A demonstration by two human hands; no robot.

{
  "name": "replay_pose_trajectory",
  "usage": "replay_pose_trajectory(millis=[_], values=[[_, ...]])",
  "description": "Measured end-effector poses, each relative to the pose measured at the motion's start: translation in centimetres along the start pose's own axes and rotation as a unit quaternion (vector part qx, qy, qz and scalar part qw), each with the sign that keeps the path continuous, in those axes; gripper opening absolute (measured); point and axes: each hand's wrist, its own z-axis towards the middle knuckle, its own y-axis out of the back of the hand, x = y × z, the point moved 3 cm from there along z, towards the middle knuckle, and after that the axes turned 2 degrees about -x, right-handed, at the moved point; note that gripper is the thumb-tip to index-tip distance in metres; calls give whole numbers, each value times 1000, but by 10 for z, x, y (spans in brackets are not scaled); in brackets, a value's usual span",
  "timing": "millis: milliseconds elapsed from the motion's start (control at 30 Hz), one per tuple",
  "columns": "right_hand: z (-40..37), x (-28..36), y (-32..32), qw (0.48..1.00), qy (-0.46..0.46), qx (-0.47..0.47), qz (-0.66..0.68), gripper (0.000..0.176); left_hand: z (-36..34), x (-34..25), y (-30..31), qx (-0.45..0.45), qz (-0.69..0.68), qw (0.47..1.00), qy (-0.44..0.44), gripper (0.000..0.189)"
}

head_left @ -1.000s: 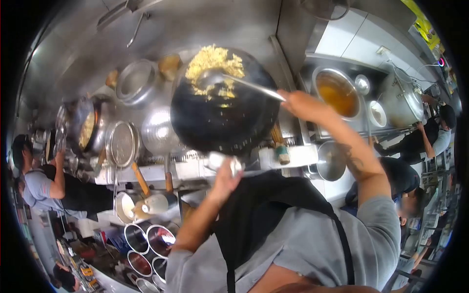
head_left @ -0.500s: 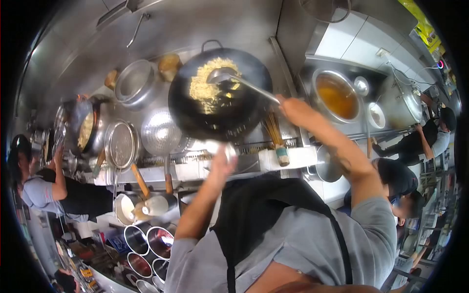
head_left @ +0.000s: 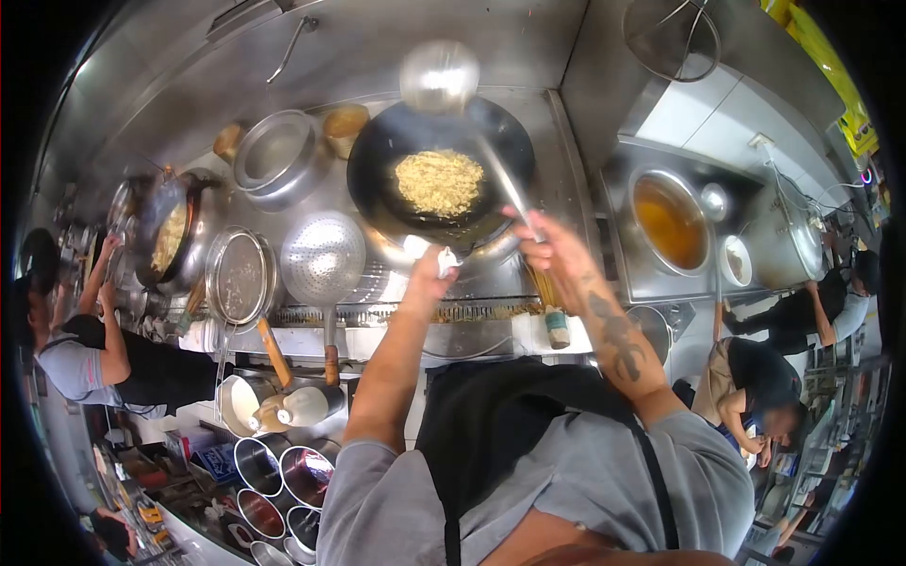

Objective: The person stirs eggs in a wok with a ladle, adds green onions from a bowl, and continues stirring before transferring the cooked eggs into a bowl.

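My left hand [head_left: 435, 271] grips a white cloth [head_left: 416, 247] at the near edge of a black wok [head_left: 373, 179]. Yellowish food [head_left: 439, 182] lies gathered in a round heap in the wok's middle. The fingers of my right hand [head_left: 555, 243] are round the handle of a metal ladle [head_left: 440, 77], partly loosened. The ladle's bowl is lifted over the far rim, blurred by motion. Bamboo sticks with a wrapped end [head_left: 557, 330] lie beside my right wrist.
A perforated skimmer [head_left: 324, 257], a sieve [head_left: 241, 275] and a steel bowl [head_left: 274, 151] are left of the wok. To the right is a pot of orange liquid [head_left: 670, 222]. Co-workers stand at both sides; one at the left [head_left: 113, 354] works at another wok [head_left: 170, 236].
The ladle has risen out of the food to above the far rim. My right hand has moved nearer to me. The food has gathered into a compact heap, and the wok is tilted differently.
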Motion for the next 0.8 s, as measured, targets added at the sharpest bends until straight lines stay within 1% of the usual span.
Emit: replay_pose_trajectory(millis=[33, 67, 133, 167, 267, 300, 400, 500, 567, 633, 667, 733, 767, 800], values=[[38, -23, 42, 996, -78, 46, 13, 34, 0, 0, -1, 1, -6, 1000, -2, 7], [52, -29, 52, 995, -102, 20, 1, 31, -2, 2, -2, 0, -13, 1000, -1, 6], [68, -40, 60, 988, -152, -31, -23, 24, -30, -4, -21, -20, -10, 1000, -18, 4], [66, -35, 51, 985, -128, -48, -104, 23, -39, -6, -26, -31, -13, 999, -26, 3], [39, -19, 27, 977, -82, -54, -189, 25, -9, 3, -4, -5, -22, 999, -28, 3], [32, -14, 22, 983, -97, -21, -155, 29, -15, 2, -10, -15, -35, 999, -25, 3], [51, -26, 43, 978, -151, -32, -138, 32, -18, 0, -13, -25, -16, 999, -22, 4], [77, -20, 55, 931, -106, -132, -323, 26, -20, 0, -14, -38, -26, 999, -15, 4], [73, -1, 56, 895, -19, -155, -417, 26, -25, 1, -16, -40, -37, 998, -23, 4], [78, 19, 65, 838, 69, -190, -506, 25, -27, 0, -19, -39, -46, 998, -25, 4], [88, 23, 69, 811, 85, -198, -544, 25, -27, -1, -20, -39, -48, 998, -22, 3], [98, 28, 48, 751, 115, -215, -613, 25, -24, 0, -19, -40, -43, 998, -13, 3], [106, 19, 42, 776, 119, -202, -586, 24, -22, 0, -17, -41, -36, 998, -7, 2], [111, 7, 40, 779, 103, -160, -598, 24, -20, 0, -16, -41, -28, 999, -1, 2]])
